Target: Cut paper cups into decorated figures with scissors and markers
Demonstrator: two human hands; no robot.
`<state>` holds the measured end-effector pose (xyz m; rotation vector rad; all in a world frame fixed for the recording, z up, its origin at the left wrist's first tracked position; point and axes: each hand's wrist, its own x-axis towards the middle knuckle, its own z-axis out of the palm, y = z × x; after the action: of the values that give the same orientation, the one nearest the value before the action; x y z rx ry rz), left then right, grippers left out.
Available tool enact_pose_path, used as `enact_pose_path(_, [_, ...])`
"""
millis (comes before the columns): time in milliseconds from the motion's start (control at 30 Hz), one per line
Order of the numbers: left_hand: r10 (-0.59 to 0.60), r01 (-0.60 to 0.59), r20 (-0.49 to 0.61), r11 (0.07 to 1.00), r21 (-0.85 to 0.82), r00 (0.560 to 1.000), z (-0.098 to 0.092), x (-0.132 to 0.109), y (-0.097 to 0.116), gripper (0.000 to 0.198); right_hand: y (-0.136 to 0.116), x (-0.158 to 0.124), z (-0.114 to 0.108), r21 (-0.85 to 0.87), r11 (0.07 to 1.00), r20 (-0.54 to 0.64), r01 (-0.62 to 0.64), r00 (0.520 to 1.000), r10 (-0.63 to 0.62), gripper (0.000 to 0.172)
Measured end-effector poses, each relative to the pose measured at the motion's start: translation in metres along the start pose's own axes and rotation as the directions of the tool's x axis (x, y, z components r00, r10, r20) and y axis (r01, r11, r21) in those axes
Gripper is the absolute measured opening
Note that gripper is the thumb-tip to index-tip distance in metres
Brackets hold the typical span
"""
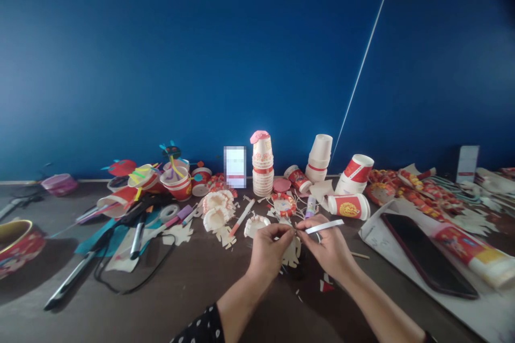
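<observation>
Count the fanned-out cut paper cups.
4: one white cup and another left of centre, a third beyond the left hand, a red-trimmed one further right. Others may be hidden.

We can't read the pixelated white card point(235, 166) at the back of the worktop point(193, 311), the red-and-gold bowl point(18, 244) runs off the left edge, and what the fingers point(288, 231) pinch is too small to tell.
</observation>
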<state>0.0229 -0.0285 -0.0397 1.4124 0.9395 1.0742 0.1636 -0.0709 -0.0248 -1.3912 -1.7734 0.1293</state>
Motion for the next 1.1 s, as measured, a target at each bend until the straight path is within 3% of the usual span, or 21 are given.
enact_pose_path(233, [-0.005, 0.0, 0.033, 0.99, 0.142, 0.999, -0.002, -0.003, 0.009, 0.02, 0.0, 0.001, -0.001, -0.042, 0.999, 0.03, -0.007, 1.0, 0.008, 0.006])
enact_pose_path(433, [0.099, -0.108, 0.044, 0.947, 0.302, 0.994, -0.004, -0.005, 0.011, 0.017, -0.008, 0.001, -0.003, -0.095, 0.994, 0.073, 0.048, 0.996, -0.041, 0.009])
enact_pose_path(567, [0.127, -0.128, 0.024, 0.94, 0.316, 0.992, -0.005, -0.004, 0.009, 0.016, -0.011, 0.001, -0.003, -0.124, 0.989, 0.069, 0.084, 0.995, -0.076, 0.011])
enact_pose_path(733, [0.009, -0.003, -0.029, 0.981, 0.193, 1.0, -0.002, -0.005, 0.011, 0.016, -0.012, 0.0, 0.0, -0.135, 0.985, 0.029, 0.109, 0.994, -0.106, 0.013])
enact_pose_path(867, [-0.099, 0.099, -0.021, 0.995, -0.004, 0.995, 0.001, -0.005, 0.011, 0.014, -0.014, -0.001, 0.002, -0.136, 0.981, -0.009, 0.141, 0.99, -0.144, 0.013])
enact_pose_path(1100, [-0.258, 0.26, 0.046, 0.915, -0.308, 0.965, 0.006, -0.006, 0.005, 0.02, -0.015, 0.001, 0.002, -0.211, 0.95, -0.014, 0.229, 0.971, -0.237, 0.013])
